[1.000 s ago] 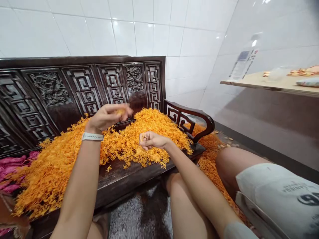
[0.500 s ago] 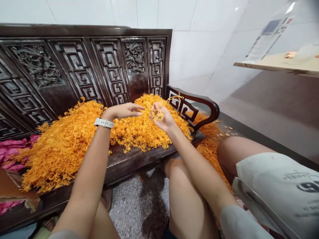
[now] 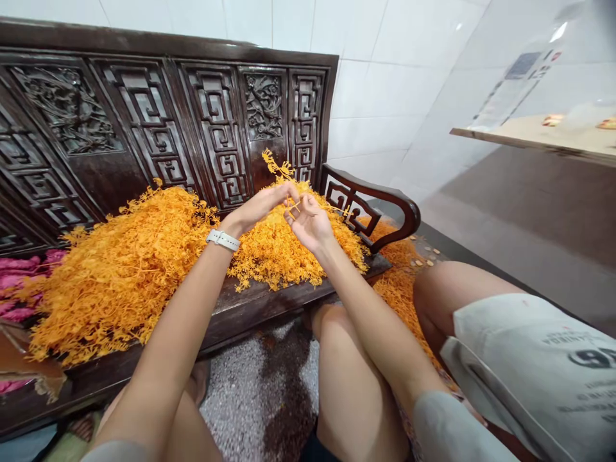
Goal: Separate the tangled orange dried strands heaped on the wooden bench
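Observation:
My left hand [image 3: 265, 204], with a pale watch strap on its wrist, has its fingertips closed on an orange plastic flower sprig [image 3: 278, 165]. The curly end of the sprig sticks up behind these fingers. Palm upward, my right hand [image 3: 312, 224] pinches a thin orange stem close to the left fingertips. Whether that stem is part of the same sprig is hard to see. Both hands hover over a heap of similar orange sprigs [image 3: 283, 260] on a dark carved wooden bench [image 3: 269, 305]. A second, larger orange heap [image 3: 120, 276] lies to the left.
Pink pieces [image 3: 19, 289] and a torn cardboard box [image 3: 29, 359] are at the far left. The bench's armrest [image 3: 385, 196] rises on the right. More orange pieces [image 3: 404, 298] cover the floor beside it. Another person's knee [image 3: 440, 298] is at right, below a ledge [image 3: 529, 138].
My left hand has moved right and closed, meeting the right hand. The sprig that lay in my right palm now stands up from the left fingers. The view has shifted slightly.

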The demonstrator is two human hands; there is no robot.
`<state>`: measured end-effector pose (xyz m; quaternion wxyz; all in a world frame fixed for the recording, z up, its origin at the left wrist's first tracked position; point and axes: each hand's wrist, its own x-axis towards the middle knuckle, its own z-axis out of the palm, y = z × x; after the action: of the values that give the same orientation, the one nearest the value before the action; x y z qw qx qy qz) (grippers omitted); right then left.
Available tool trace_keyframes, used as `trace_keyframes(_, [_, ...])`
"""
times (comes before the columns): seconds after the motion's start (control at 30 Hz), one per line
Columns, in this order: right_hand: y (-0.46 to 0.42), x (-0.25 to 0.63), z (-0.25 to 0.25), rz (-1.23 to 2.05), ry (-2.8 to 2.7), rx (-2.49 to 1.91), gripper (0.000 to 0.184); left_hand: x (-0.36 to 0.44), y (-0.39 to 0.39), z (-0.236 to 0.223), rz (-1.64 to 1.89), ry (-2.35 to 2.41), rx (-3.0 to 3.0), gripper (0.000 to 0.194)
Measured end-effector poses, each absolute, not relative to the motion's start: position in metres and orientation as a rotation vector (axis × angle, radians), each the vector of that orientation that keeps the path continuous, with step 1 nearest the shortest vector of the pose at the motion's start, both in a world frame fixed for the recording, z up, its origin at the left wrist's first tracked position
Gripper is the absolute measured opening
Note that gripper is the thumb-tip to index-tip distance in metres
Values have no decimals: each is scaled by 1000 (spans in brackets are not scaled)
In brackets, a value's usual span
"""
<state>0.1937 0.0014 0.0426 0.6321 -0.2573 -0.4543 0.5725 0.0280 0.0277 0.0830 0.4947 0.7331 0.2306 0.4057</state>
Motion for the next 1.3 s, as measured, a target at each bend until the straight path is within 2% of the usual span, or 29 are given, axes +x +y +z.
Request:
trace_keyframes(0.2, [0, 175, 28, 1486, -1057, -629, 21, 23, 38, 73, 1094, 733, 1483, 20])
trace_keyframes(0.33, [0, 166, 23, 1468, -1119, -580, 25, 12, 36, 75, 1118, 731, 1478, 25])
trace_keyframes(0.43, [3, 167, 20, 1162, -1333, -662, 25, 0, 37, 74, 1197, 723, 1332, 32])
trace_keyframes(0.53, [5, 176, 19, 659, -1753, -735, 7, -19, 41, 72, 1215, 696, 1234, 36])
trace_keyframes(0.57, [6, 181, 20, 493, -1909, -748, 8, -26, 42, 72, 1204, 693, 1233, 36])
trace_keyframes(0.67, [7, 197, 25, 79, -2244, -866, 35, -49, 46, 75, 1115, 755, 1273, 30])
trace_keyframes(0.83, [10, 210, 26, -267, -2298, -1328, 53, -63, 46, 82, 1044, 940, 1457, 12])
trace_keyframes(0.97, [8, 202, 19, -276, -2409, -1444, 70, -37, 44, 76, 1138, 926, 1438, 13])
trace_keyframes(1.17, [-5, 174, 13, 113, -2465, -1134, 58, 12, 45, 48, 1505, 824, 1198, 25])
trace_keyframes(1.2, [-7, 172, 13, 185, -2468, -1070, 65, 15, 46, 43, 1565, 810, 1180, 26])
trace_keyframes(1.3, [-12, 171, 17, 396, -2486, -994, 101, 17, 50, 36, 1626, 771, 1093, 31])
